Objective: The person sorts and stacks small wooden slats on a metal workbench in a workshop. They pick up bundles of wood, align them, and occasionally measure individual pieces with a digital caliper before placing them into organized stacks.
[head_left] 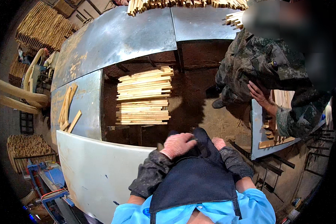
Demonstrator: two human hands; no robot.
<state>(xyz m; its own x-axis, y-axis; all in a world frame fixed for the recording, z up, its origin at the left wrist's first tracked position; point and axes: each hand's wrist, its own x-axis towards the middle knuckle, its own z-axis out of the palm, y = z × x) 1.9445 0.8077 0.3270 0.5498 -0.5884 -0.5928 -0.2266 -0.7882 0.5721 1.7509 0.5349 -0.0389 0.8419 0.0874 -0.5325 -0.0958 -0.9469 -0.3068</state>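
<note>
A pale table (97,168) stands between us and the loose strips (68,104) on the metal table (91,95); at right, a co-worker (265,63) is beside a smaller table (256,130) bearing stacked strips (283,98). Two bundles of wooden strips (145,85) lie ahead. Our left hand (178,145) and right hand (218,143) hover near our dark apron (192,183); we cannot tell whether either grips anything.

Far tabletop (115,37) is gleaming as glossy, smeared metal | near panel (100,170) is presenting a smooth, satin face | strips (142,112) are showing bare, matt wood | left hand's glove (176,145) is displaying knitted cloth | apron (196,183) is appearing as matt cloth | hoses (18,91) are looking ribbed
</note>
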